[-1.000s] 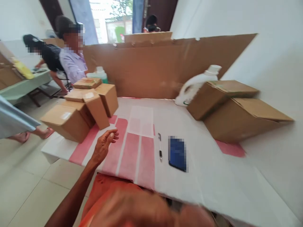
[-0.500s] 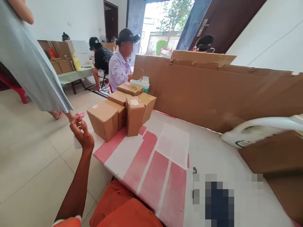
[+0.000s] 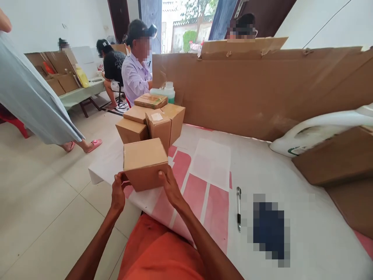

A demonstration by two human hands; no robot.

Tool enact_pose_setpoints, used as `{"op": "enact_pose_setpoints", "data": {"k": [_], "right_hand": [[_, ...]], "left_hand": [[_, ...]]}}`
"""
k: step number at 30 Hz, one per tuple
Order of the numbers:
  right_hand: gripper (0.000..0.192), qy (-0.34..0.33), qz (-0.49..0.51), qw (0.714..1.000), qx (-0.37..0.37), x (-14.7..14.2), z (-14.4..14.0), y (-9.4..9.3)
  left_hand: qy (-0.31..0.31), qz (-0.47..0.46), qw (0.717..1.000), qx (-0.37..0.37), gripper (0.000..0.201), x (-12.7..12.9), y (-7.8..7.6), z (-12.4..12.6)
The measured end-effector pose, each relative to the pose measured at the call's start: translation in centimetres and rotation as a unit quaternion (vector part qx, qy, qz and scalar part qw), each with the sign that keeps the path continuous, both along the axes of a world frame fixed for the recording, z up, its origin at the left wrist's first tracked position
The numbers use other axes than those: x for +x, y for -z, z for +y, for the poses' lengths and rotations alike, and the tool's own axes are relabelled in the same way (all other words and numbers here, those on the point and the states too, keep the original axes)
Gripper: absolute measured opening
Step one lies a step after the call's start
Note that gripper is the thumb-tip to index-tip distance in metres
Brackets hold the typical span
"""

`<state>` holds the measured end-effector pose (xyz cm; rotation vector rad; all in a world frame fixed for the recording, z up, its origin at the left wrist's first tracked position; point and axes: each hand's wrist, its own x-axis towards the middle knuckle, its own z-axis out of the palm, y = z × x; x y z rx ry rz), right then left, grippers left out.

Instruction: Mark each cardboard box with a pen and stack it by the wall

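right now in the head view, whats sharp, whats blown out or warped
Head view: the cardboard box held by the left hand and right hand is sharp; the doorway is overexposed; the white jug stretches at the right edge; a pixelated patch sits beside the pen.

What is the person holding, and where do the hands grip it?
A small cardboard box, gripped at its two lower near corners by the left hand and right hand.

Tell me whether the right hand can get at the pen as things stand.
Probably not at once: the right hand grips the box together with the left hand. The pen lies bare on the table nearby, nothing between.
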<state>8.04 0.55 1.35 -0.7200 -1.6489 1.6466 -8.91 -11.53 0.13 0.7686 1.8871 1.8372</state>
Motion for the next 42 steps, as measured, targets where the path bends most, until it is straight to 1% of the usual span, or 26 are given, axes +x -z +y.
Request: {"op": "enact_pose_setpoints", "data": {"k": [2, 3, 5, 7, 9, 11, 12, 14, 15, 17, 18, 19, 20, 23, 25, 28, 30, 32, 33, 34, 35, 38, 40, 42], "right_hand": [[0.073, 0.030, -0.009, 0.999, -0.012, 3.4, -0.5, -0.2], [0.072, 0.046, -0.019, 0.999, -0.020, 5.2, -0.6, -0.4], [0.070, 0.083, -0.032, 0.996, -0.026, 8.5, -0.5, -1.0], [0.073, 0.134, -0.040, 0.990, -0.033, 11.0, 0.3, -1.3], [0.076, 0.173, -0.020, 0.983, -0.051, 12.7, 1.5, -1.0], [0.079, 0.192, 0.023, 0.977, -0.085, 13.8, 2.7, -0.4], [0.079, 0.195, 0.044, 0.974, -0.106, 14.1, 3.3, 0.1], [0.080, 0.200, 0.061, 0.968, -0.141, 14.6, 4.0, 0.9], [0.079, 0.201, 0.060, 0.965, -0.154, 14.6, 4.2, 1.2], [0.075, 0.201, 0.061, 0.963, -0.167, 14.5, 4.3, 1.8], [0.073, 0.199, 0.067, 0.963, -0.169, 14.3, 4.3, 2.0], [0.071, 0.197, 0.077, 0.962, -0.171, 14.2, 4.4, 2.2], [0.069, 0.196, 0.088, 0.961, -0.173, 14.0, 4.4, 2.3], [0.061, 0.201, 0.113, 0.957, -0.176, 13.7, 4.5, 2.6], [0.057, 0.209, 0.122, 0.954, -0.178, 13.8, 4.3, 2.5], [0.057, 0.220, 0.126, 0.950, -0.182, 14.2, 3.8, 2.2], [0.059, 0.220, 0.128, 0.950, -0.183, 14.5, 3.3, 1.9], [0.059, 0.215, 0.135, 0.949, -0.185, 14.6, 2.7, 1.7], [0.058, 0.212, 0.139, 0.950, -0.184, 14.6, 2.5, 1.7], [0.057, 0.207, 0.141, 0.951, -0.180, 14.6, 2.2, 1.7], [0.056, 0.201, 0.141, 0.954, -0.172, 14.5, 2.0, 1.7], [0.054, 0.169, 0.129, 0.968, -0.135, 14.4, 1.2, 1.8], [0.054, 0.146, 0.120, 0.973, -0.129, 14.4, 0.8, 1.8], [0.061, 0.141, 0.115, 0.975, -0.129, 14.8, 0.4, 1.4]], "left_hand": [[0.050, 0.004, 0.998, -0.023, 0.066, 2.9, -0.7, -1.8], [0.077, 0.010, 0.997, -0.032, 0.058, 4.3, -1.1, -2.4], [0.129, 0.020, 0.991, -0.036, 0.043, 6.8, -2.0, -2.6], [0.184, 0.025, 0.982, -0.031, 0.037, 9.0, -2.7, -1.8], [0.231, 0.048, 0.971, -0.029, 0.035, 10.8, -3.3, -0.4], [0.262, 0.091, 0.960, -0.027, 0.029, 11.8, -3.7, 1.3], [0.267, 0.113, 0.957, -0.022, 0.025, 12.0, -3.9, 2.2], [0.244, 0.155, 0.957, -0.012, 0.022, 11.9, -4.2, 4.0], [0.215, 0.175, 0.961, -0.009, 0.025, 11.6, -4.3, 4.9], [0.146, 0.206, 0.967, -0.016, 0.046, 10.6, -4.1, 6.6], [0.129, 0.208, 0.969, -0.025, 0.057, 10.1, -4.0, 7.4], [0.134, 0.195, 0.971, -0.037, 0.065, 9.7, -3.8, 8.1], [0.159, 0.168, 0.972, -0.048, 0.068, 9.3, -3.6, 8.7], [0.256, 0.083, 0.961, -0.059, 0.061, 9.0, -3.2, 9.8], [0.277, 0.061, 0.957, -0.053, 0.060, 9.2, -3.0, 10.0], [0.274, 0.007, 0.960, -0.046, 0.064, 9.3, -2.4, 10.0], [0.236, -0.019, 0.970, -0.061, 0.067, 9.0, -2.0, 9.9], [0.188, 0.004, 0.978, -0.084, 0.068, 8.6, -1.6, 9.9], [0.178, 0.021, 0.980, -0.090, 0.067, 8.4, -1.5, 9.9], [0.181, 0.031, 0.979, -0.090, 0.067, 8.2, -1.5, 9.8], [0.198, 0.030, 0.976, -0.086, 0.068, 8.2, -1.5, 9.7], [0.260, -0.027, 0.963, -0.060, 0.075, 8.3, -1.7, 9.2], [0.272, -0.058, 0.959, -0.054, 0.078, 8.5, -2.0, 8.7], [0.265, -0.062, 0.961, -0.055, 0.079, 8.6, -2.5, 8.2]]}}
